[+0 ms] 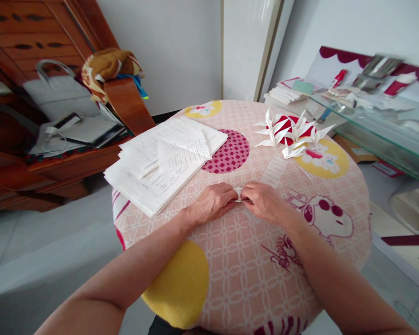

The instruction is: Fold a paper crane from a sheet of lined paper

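Between my two hands, low over the round table [230, 251], is a small folded piece of white paper [239, 194]. My left hand [214, 201] pinches its left side, and my right hand [261, 200] pinches its right side. The fingers cover most of the paper, so its folded shape cannot be made out. Beyond my right hand stand several white origami cranes [289, 132], grouped near the table's far right edge. To the left lies a stack of printed sheets [160, 186], with a loose creased sheet [185, 151] on top.
A patterned pink cloth covers the table. At the right is a glass shelf [377, 135] holding papers, a red tube [338, 79] and metal containers [382, 67]. On the left, a wooden bench [125, 102] bears a grey bag [61, 93] and a brown cloth [108, 67].
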`<act>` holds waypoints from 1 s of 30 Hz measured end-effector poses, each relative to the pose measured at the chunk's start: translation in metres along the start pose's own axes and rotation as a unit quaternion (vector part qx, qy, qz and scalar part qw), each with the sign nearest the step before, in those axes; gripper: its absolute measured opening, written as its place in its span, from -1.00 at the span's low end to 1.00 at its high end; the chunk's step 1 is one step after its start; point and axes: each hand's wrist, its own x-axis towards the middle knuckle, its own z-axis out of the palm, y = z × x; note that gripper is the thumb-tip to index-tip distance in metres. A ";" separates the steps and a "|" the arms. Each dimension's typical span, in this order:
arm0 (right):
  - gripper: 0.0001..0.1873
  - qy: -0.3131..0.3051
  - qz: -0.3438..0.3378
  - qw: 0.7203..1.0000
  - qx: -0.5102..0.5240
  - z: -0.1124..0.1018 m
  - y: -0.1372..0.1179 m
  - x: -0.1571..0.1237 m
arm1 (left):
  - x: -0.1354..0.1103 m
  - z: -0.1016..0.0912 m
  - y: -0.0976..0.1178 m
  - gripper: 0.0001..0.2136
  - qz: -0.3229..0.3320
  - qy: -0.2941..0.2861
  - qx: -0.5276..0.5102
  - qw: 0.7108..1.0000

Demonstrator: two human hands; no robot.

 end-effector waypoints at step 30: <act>-0.78 -0.055 0.104 0.978 0.173 -0.007 0.001 0.000 | 0.001 -0.003 0.008 -0.88 -0.164 -0.015 -0.169 0.972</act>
